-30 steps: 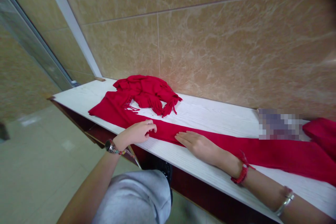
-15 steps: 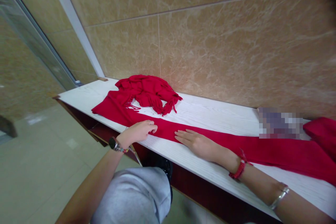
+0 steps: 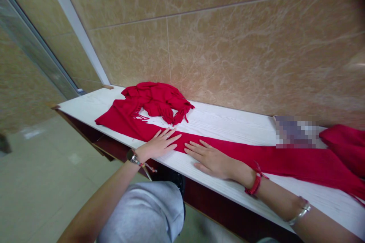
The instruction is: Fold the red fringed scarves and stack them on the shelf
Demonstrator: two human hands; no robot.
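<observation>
A long red scarf (image 3: pixel 285 161) lies stretched along a white wooden tabletop (image 3: pixel 228 123). Its left end runs toward a bunched, fringed red pile (image 3: pixel 155 98) near the wall. My left hand (image 3: pixel 159 145) lies flat on the scarf with fingers spread; a watch sits on that wrist. Beside it, my right hand (image 3: pixel 209 157) also presses flat on the scarf, fingers stretched out, with a red string bracelet at the wrist and a silver bangle up the forearm. Neither hand grips anything.
A beige marble wall (image 3: pixel 228 45) rises right behind the table. More red cloth (image 3: pixel 345 146) lies at the far right, next to a blurred patch (image 3: pixel 295 133). A tiled floor (image 3: pixel 37 174) and a glass door frame are at the left. My grey-clad knee (image 3: pixel 148 212) is below the table edge.
My left hand was curled in a pinch on the scarf's edge; now its fingers are spread flat on the cloth. The right hand stays flat and has slid slightly left.
</observation>
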